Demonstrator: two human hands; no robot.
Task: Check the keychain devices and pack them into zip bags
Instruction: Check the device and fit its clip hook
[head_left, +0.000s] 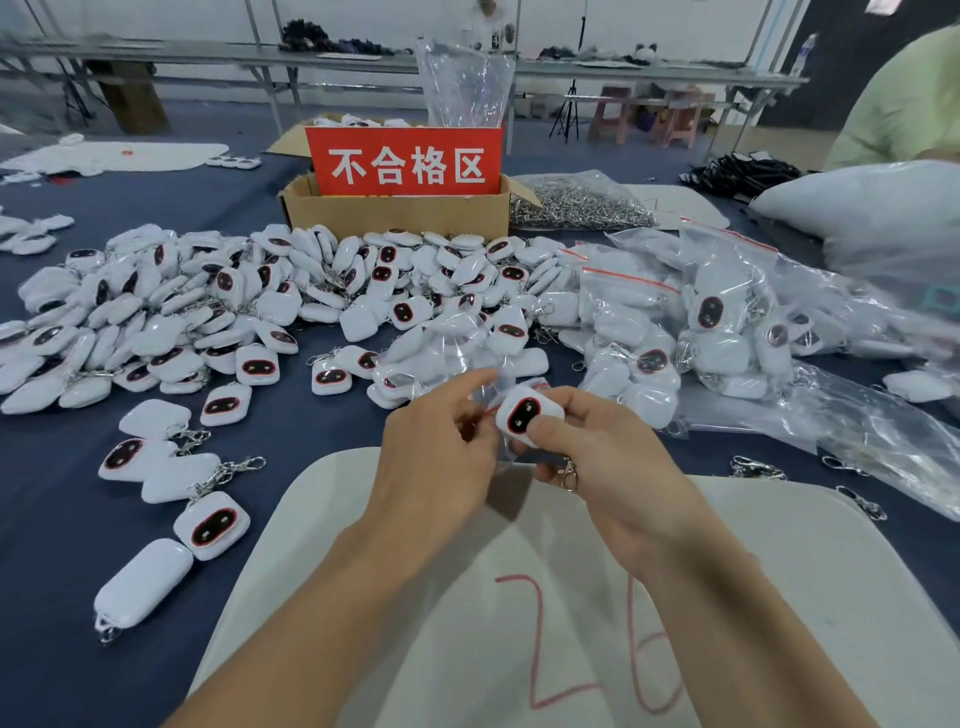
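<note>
Okay, dark blue table cover (322, 499) fills most of the view, with a cardboard box (395, 212) at its far middle. A white mat (779, 597) marked with a red "26" lies well in front of the box at the near edge, under both forearms. A loose pile of keychain devices (208, 312), white with dark oval faces, spreads in front and to the left of the box, with a few strays nearer. Filled bags (701, 322) are heaped in front and to the right of the box. A big white sack (872, 208) sits to the right of the box, blurred and cut off by the frame. A red sign (405, 162) stands in the box. A clear bag of metal clasps (576, 200) lies just right of the box.

Both hands are over the mat's far edge, in front of the box. The left hand (441, 462) has its fingers curled, pinching a clear zip bag (485, 392); its outline is hard to make out against other plastic. The right hand (608, 457) grips one keychain device (527, 414), thumb on its lower edge and face up, touching the bag. Its clasp (568, 475) hangs below the fingers. The bag mouth is hidden by the hands.
</note>
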